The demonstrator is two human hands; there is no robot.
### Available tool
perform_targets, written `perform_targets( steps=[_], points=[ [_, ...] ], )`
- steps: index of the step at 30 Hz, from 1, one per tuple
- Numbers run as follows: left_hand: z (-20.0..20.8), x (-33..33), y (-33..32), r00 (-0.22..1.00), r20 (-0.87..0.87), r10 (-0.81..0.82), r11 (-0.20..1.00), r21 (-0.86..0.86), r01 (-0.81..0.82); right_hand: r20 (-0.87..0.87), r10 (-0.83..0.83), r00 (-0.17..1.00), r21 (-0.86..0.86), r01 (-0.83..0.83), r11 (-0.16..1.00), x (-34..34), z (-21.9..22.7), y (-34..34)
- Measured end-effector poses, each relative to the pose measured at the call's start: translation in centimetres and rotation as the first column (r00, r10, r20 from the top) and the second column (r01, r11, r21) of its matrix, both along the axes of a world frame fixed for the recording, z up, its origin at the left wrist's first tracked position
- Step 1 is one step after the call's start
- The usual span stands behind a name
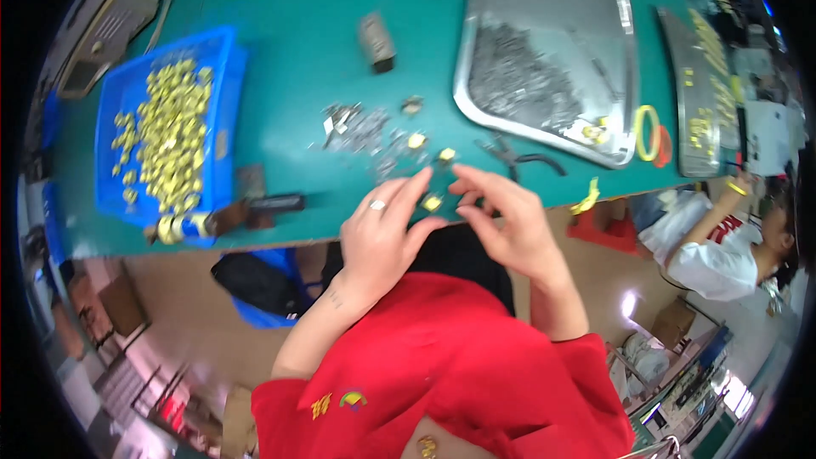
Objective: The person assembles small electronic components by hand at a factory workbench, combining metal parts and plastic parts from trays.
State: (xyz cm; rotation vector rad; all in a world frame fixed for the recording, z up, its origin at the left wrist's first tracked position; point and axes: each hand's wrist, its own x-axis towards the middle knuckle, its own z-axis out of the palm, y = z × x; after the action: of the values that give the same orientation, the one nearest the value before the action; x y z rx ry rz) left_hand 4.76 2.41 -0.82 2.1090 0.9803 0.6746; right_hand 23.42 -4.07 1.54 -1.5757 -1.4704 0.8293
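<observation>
Hand (L) (378, 234) & hand (R) (512, 214), fingers half-bent, flank yellow pc (432, 203) over grn table (293, 119); can't tell if gripped.

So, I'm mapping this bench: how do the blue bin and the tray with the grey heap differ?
The blue bin has tall walls; the tray is silvery with a low rim. The bin holds many yellow pieces, the tray mainly a grey heap. The bin stands left, the tray farther right. Both rest on the green table.
</observation>
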Motion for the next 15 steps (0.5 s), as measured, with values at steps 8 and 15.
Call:
perform_targets(
  steps=[8, 15],
  points=[
    [-0.2, -0.9, 0.4, 0.998, 0.055, -0.015, 0.997, 0.079, 0.011, 0.346, -0.404, 0.847, 0.253, 0.330, 0.909, 7.1, 0.6, 1.2],
    [-0.6, 0.3, -0.3, 0.996, 0.066, 0.066, 0.989, 0.126, -0.074, 0.413, -0.353, 0.840, 0.168, 0.311, 0.935, 11.1, -0.3, 4.2]
  ],
)
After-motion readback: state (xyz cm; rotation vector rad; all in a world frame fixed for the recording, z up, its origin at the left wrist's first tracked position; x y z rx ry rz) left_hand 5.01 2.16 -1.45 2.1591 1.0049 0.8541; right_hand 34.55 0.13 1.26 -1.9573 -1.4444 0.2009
